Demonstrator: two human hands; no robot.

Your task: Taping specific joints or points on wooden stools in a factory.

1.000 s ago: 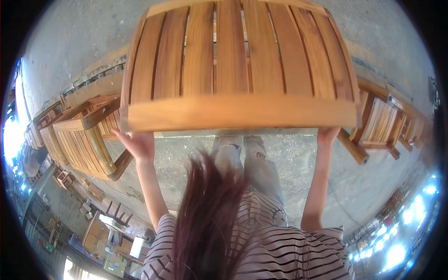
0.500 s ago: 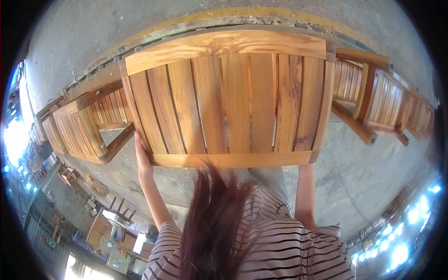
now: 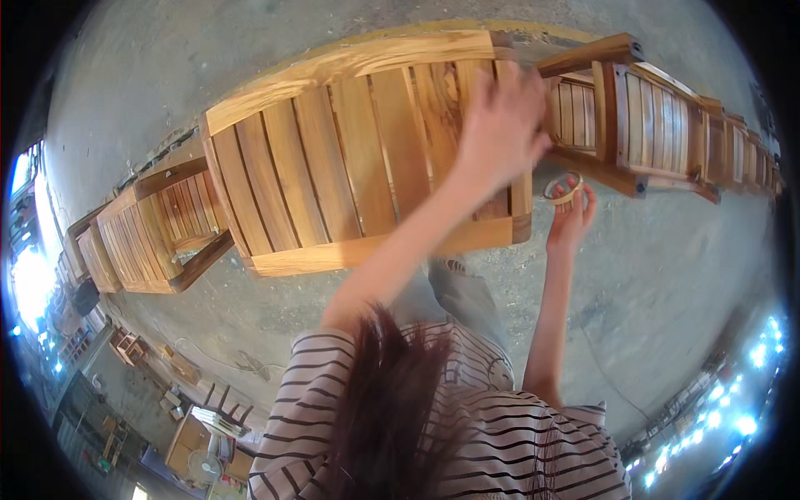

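Right hand (image 3: 569, 218) grip pinches tape roll (image 3: 562, 188); left hand (image 3: 500, 125) flat, unclenched, on slatted wooden chair (image 3: 350, 158).

Left hand (image 3: 500, 125) motion-blurred, covering part of the slatted wooden chair (image 3: 358, 158); the person's dark hair (image 3: 392, 408) hides their lap

The left hand (image 3: 500, 125) is raised high, its forearm crossing diagonally from lower left up toward the right, back of the hand toward the camera, fingers bent and spread downward. The right hand (image 3: 571, 218) is lifted on a nearly upright forearm, lower than the left, its fingers curled closed around something small. Both elbows are bent, striped sleeves at the shoulders.
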